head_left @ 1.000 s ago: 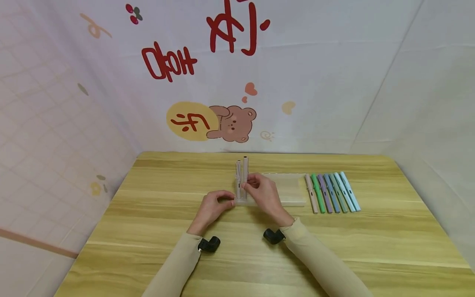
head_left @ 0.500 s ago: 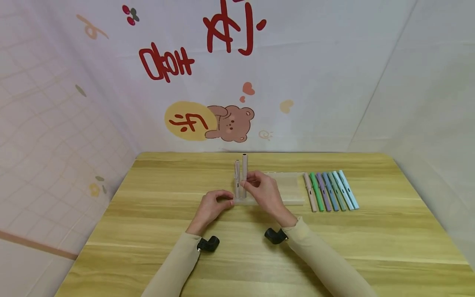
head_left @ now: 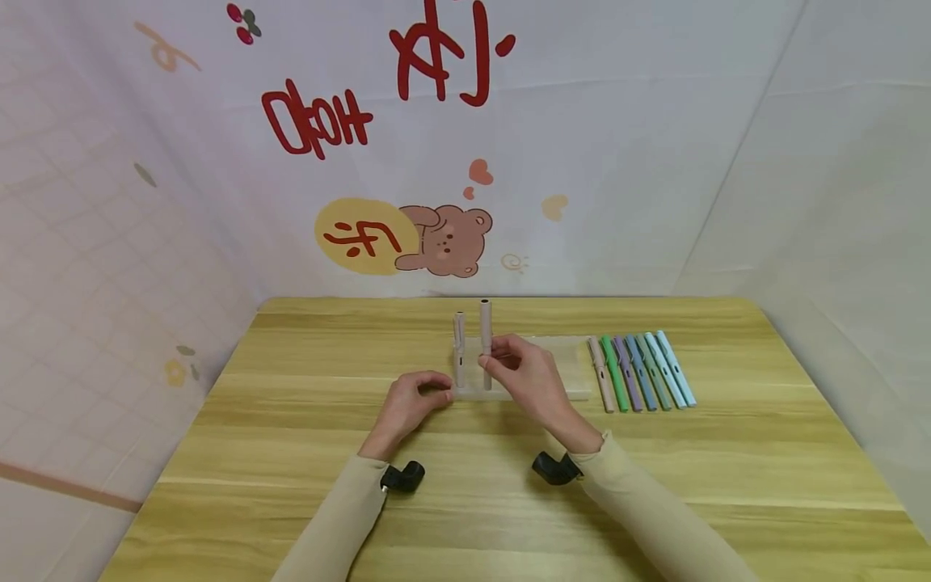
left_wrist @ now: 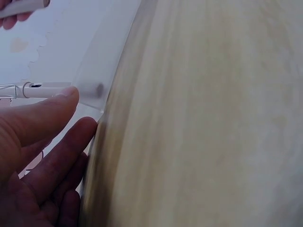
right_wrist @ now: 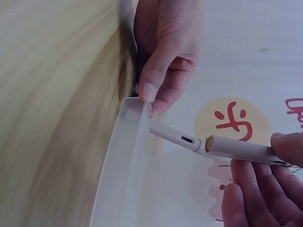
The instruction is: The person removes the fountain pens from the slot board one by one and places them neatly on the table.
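My right hand pinches a pale beige pen near its middle, upright above the front part of a translucent pen tray. A second beige pen with a clip stands upright at the tray's left end, its lower end inside the front rim in the left wrist view. My left hand holds the tray's front left corner between thumb and finger, as the right wrist view shows. In that view the held pen overlaps the standing pen.
Right of the tray lies a slanted row of several capped pens, beige, green, purple, blue, grey-green and light blue. The wooden table ends at a white wall cloth printed with a bear. Black wrist cameras sit on both sleeves.
My right hand has moved slightly right with its pen, widening the gap to the standing pen. The left hand stays at the tray's corner. The head view has shifted a little.
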`<state>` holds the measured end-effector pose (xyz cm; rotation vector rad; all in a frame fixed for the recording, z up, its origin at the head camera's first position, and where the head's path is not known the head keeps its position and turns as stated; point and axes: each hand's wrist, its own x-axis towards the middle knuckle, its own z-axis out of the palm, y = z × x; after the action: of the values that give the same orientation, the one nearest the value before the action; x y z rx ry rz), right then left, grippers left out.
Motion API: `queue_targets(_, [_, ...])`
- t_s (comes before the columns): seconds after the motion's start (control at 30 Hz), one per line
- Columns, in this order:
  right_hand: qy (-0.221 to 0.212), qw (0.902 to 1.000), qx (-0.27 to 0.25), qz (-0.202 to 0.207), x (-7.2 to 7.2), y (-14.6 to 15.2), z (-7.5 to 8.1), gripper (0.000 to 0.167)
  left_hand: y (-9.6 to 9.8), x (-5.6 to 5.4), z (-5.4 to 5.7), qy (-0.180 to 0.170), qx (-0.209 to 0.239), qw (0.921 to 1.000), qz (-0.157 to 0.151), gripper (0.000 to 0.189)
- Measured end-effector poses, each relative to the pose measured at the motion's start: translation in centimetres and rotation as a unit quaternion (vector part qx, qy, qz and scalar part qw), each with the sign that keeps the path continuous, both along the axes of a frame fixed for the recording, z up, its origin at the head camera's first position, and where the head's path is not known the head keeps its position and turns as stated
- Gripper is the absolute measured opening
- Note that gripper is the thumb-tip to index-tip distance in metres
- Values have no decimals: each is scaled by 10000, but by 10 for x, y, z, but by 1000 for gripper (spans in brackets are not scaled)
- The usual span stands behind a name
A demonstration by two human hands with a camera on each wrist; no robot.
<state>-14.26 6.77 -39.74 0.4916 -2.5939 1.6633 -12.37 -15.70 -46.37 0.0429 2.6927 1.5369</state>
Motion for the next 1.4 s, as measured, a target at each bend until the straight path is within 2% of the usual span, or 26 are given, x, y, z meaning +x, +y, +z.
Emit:
queue_targets(0.43, [4,10000,71,-5,11,26,11,28,-1,0,2,-9,-96,10000,-22,12])
queue_targets(0.87, [194,9995,-216,-108,16,59,16,26,0,1,4,18,-100,9999,-23,12])
queue_targets(1.1, [304,9988,8,-380,19,82,20,27,0,2,3,7,-93,10000,-1,12])
queue_targets(1.4, [313,9978,235,-530,21,116,20,29,0,2,2,-8,-63,10000,30,12])
